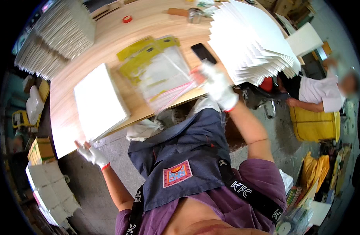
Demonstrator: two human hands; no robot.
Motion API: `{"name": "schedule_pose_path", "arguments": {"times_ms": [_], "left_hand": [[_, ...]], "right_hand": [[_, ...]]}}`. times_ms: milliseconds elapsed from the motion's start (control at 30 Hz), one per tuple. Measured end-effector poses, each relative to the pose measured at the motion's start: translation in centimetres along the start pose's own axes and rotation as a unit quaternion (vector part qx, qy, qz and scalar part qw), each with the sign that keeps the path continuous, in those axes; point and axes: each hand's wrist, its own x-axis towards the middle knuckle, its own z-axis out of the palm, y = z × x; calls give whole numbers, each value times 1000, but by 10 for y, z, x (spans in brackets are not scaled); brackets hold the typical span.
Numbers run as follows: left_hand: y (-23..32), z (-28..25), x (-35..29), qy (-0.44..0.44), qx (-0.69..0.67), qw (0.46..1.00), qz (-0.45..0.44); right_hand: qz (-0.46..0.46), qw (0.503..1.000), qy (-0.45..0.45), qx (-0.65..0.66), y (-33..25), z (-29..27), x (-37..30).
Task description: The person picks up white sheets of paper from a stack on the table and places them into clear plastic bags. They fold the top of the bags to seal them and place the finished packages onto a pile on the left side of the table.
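My right hand (219, 88), in a white glove with bare fingertips, is at the table's front edge. Its fingers, smeared by motion, close on the right edge of a clear plastic bag (166, 72) with yellow print and a pink line along its opening. More yellow-printed bags (135, 47) lie beneath it. Left of the bags is a flat stack of white sheets (99, 100). My left hand (93, 156), gloved likewise, is just off the table edge by the stack's near left corner, fingers apart and holding nothing.
A black phone (204, 53) lies between the bags and a tall fanned pile of white sheets (252, 39). Thick stacks of board (64, 27) stand far left. A red tape ring (127, 19) and a metal can (194, 15) sit farther back. Another person (319, 92) sits at right.
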Motion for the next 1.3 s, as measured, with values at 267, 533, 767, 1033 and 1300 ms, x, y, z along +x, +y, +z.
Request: {"name": "schedule_pose_path", "arguments": {"times_ms": [267, 533, 767, 1033, 1300], "left_hand": [[90, 61, -33, -105, 34, 955, 275], [146, 133, -73, -302, 28, 890, 342], [131, 188, -108, -462, 236, 791, 325], [133, 240, -90, -527, 338, 701, 343], [119, 247, -83, -490, 352, 748, 276]], "right_hand": [[39, 801, 21, -597, 3, -222, 11], [-140, 795, 191, -559, 10, -227, -15], [-91, 883, 208, -410, 2, -185, -99], [406, 725, 310, 462, 59, -240, -80], [225, 864, 305, 332, 33, -223, -86]]}}
